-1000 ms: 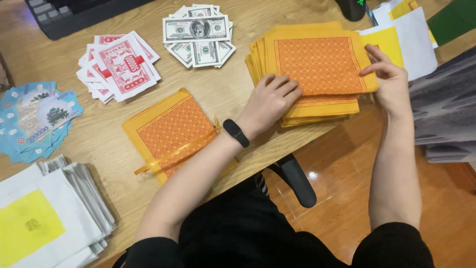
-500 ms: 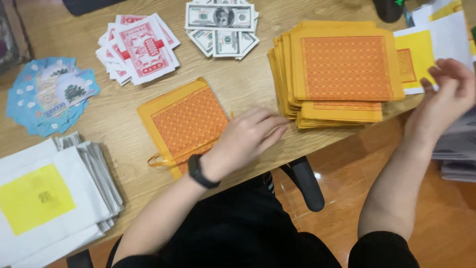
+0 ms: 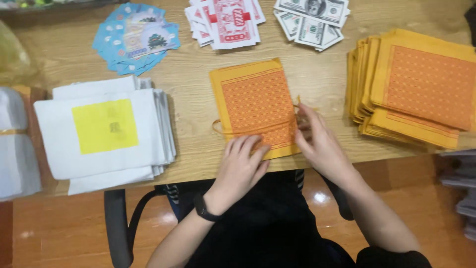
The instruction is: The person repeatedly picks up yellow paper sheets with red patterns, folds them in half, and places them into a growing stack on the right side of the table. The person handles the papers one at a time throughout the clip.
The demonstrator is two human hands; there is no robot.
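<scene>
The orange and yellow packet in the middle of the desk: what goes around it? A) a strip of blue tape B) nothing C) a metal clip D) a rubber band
D: a thin rubber band loops across the packet, with the left hand and right hand on its near edge.

My left hand (image 3: 240, 166) covers the near edge of the small orange stack (image 3: 255, 106). Top edge cuts the red notes (image 3: 225, 22) and grey bills (image 3: 310, 22). Right edge cuts the large orange stack (image 3: 421, 89). Print on the yellow label (image 3: 105, 125) too blurred to tell.
</scene>
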